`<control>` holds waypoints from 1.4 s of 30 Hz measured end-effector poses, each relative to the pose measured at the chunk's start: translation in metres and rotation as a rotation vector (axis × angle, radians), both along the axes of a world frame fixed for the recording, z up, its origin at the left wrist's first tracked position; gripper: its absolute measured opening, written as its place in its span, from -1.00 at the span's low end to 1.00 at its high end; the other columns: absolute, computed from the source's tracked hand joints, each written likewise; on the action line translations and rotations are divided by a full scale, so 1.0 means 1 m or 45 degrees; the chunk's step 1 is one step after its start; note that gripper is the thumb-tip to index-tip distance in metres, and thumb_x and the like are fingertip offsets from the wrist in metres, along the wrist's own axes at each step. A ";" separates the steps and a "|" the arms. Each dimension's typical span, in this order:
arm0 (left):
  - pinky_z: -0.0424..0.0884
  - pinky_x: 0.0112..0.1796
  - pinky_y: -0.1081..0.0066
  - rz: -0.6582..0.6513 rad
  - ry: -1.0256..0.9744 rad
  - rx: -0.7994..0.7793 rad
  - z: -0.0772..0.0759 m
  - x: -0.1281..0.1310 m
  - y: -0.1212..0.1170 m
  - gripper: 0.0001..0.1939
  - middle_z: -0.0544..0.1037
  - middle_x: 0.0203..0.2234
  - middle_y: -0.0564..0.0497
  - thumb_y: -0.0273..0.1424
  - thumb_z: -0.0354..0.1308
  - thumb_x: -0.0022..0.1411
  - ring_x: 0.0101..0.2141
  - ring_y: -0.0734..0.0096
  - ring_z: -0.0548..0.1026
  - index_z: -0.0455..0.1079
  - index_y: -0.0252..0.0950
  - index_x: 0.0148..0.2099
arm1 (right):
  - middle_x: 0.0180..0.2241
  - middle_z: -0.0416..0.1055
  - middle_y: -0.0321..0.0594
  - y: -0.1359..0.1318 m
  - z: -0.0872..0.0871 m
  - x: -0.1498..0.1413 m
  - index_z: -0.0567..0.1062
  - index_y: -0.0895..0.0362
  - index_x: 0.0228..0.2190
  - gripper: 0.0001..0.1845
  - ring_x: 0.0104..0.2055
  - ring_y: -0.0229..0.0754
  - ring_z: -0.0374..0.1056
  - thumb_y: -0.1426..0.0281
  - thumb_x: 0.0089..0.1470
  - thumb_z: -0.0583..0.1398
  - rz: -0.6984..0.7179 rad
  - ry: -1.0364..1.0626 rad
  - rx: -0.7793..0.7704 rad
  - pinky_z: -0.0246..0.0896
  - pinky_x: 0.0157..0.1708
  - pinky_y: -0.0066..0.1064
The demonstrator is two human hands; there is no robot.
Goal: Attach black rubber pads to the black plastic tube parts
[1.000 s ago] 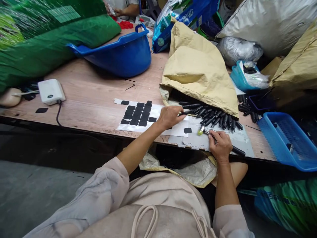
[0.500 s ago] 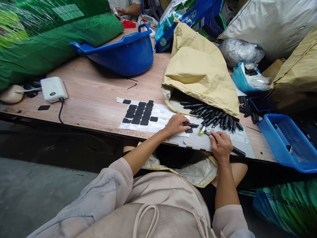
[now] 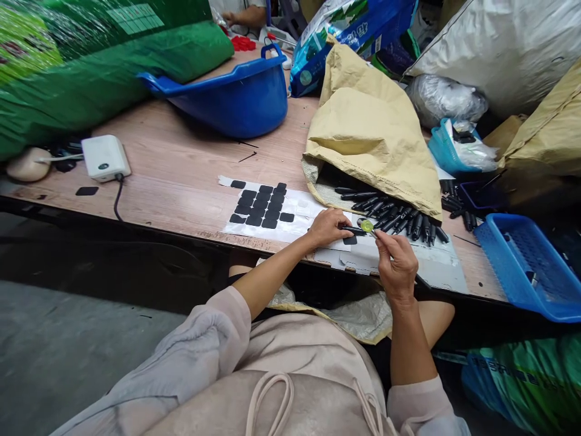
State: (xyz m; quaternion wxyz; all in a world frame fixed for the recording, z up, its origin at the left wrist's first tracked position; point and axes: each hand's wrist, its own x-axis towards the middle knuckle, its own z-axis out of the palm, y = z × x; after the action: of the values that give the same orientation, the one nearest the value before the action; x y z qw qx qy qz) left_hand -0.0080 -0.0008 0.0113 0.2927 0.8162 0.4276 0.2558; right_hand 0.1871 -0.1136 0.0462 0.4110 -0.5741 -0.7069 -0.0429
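Hammer in right hand, fingers wrapped snugly round the shaft, yellow-green face up and over the work; dark handle end poking out behind the palm. Left hand: pinches one end of slim black pen-like piece, thumb and fingertips closed on it, held low, roughly level, just beyond loose black patch. Hammer just above or at far end of piece; cannot tell if touching.

To the right, heap of similar black pieces spilling from mouth of tan sack, onto grey sheet at table edge. To the left, white paper bearing rows of black patches, near left forearm. Farther back on table: blue basin; off left, white box with dark cable. Right end: blue basket. At top, another person's hand near red items.
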 end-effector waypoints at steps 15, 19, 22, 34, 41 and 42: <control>0.36 -0.05 0.29 0.019 0.010 -0.014 0.003 0.002 -0.001 -0.81 0.60 -0.32 0.02 -0.31 0.43 0.15 -0.17 0.26 0.49 0.68 -0.19 -0.15 | -0.26 0.57 -0.18 0.001 -0.016 0.001 0.67 0.02 -0.05 -0.71 -0.20 -0.18 0.48 0.30 0.36 0.16 -0.083 0.048 -0.106 0.34 -0.15 -0.38; 0.37 -0.07 0.30 0.024 0.004 -0.007 0.001 0.003 0.000 -0.80 0.61 -0.30 0.03 -0.30 0.43 0.15 -0.17 0.27 0.49 0.67 -0.19 -0.16 | -0.27 0.58 -0.19 0.001 -0.017 0.008 0.67 0.02 -0.06 -0.71 -0.19 -0.16 0.49 0.30 0.35 0.16 -0.107 0.031 -0.125 0.35 -0.15 -0.36; 0.37 -0.06 0.29 0.039 -0.006 0.007 0.000 0.003 -0.001 -0.83 0.61 -0.29 0.03 -0.32 0.43 0.14 -0.16 0.26 0.49 0.66 -0.19 -0.18 | -0.25 0.59 -0.18 -0.001 -0.013 0.022 0.67 0.03 -0.06 -0.73 -0.19 -0.16 0.50 0.31 0.34 0.18 -0.079 0.022 -0.072 0.37 -0.12 -0.34; 0.35 -0.10 0.28 0.045 0.017 0.059 -0.002 0.002 -0.004 -0.84 0.55 -0.32 0.02 -0.30 0.41 0.17 -0.19 0.24 0.45 0.60 -0.22 -0.20 | -0.30 0.56 -0.24 0.001 -0.030 0.089 0.69 0.00 -0.19 -0.82 -0.25 -0.16 0.41 0.34 0.27 0.25 0.122 -0.286 -0.071 0.33 -0.16 -0.28; 0.35 -0.08 0.26 -0.031 -0.061 0.115 0.005 -0.003 -0.012 -0.84 0.54 -0.27 -0.05 -0.29 0.31 0.30 -0.17 0.22 0.44 0.56 -0.28 -0.16 | -0.28 0.55 -0.23 0.000 -0.036 0.086 0.68 0.02 -0.19 -0.83 -0.21 -0.13 0.40 0.32 0.26 0.26 0.078 -0.247 -0.060 0.32 -0.14 -0.27; 0.35 -0.08 0.27 -0.076 -0.109 0.129 0.009 -0.005 -0.021 -0.82 0.55 -0.26 -0.06 -0.27 0.27 0.34 -0.17 0.23 0.45 0.55 -0.28 -0.15 | -0.28 0.55 -0.22 0.000 -0.036 0.086 0.68 0.03 -0.19 -0.83 -0.21 -0.13 0.40 0.32 0.26 0.26 0.068 -0.249 -0.065 0.32 -0.14 -0.27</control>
State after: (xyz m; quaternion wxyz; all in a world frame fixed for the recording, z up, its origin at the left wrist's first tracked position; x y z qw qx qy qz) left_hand -0.0128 -0.0219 0.0200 0.2765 0.8307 0.3765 0.3028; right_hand 0.2727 -0.1137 0.0103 0.3263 -0.5585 -0.7595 -0.0696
